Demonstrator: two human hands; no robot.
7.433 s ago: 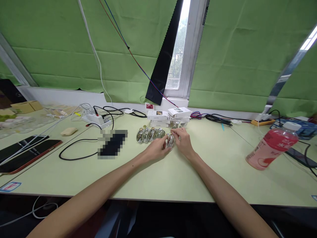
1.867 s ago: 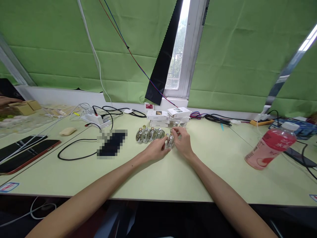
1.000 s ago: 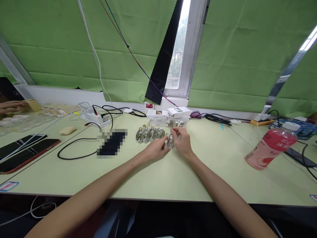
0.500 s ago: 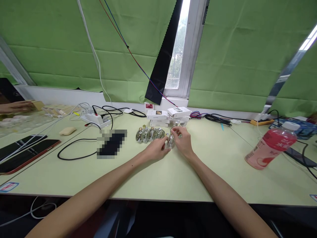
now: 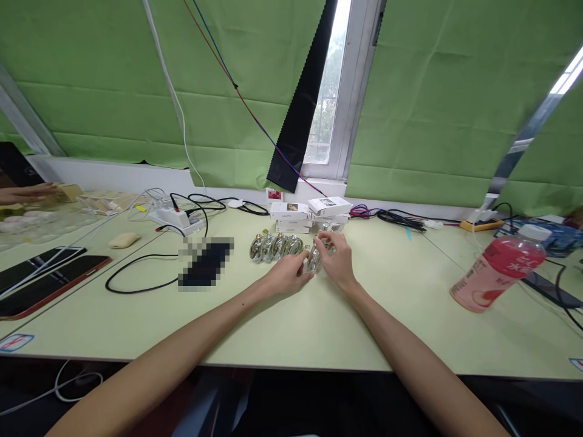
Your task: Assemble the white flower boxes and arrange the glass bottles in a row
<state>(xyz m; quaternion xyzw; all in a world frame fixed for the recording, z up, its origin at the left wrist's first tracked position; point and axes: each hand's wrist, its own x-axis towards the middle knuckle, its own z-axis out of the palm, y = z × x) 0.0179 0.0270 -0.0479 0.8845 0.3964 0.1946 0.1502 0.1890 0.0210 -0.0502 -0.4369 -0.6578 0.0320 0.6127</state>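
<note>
Between my two hands a small clear perfume bottle stands on the table. My left hand is closed on its left side, fingers and thumb around it. From the right, my right hand pinches it near the top; the fingertips partly hide the bottle. Just left of my left hand, several similar rounded bottles with shiny tops stand in a tight row. Behind my right hand more clear glass shows, partly covered.
White boxes with small pictures are stacked at the back. A pink drink bottle stands right. Phones, a power strip and black cables lie left. Another person's hand holds a yellowish box at far left.
My hands and the bottle between them stay almost where they were. At the far left, the other person's hand has shifted slightly to the left.
</note>
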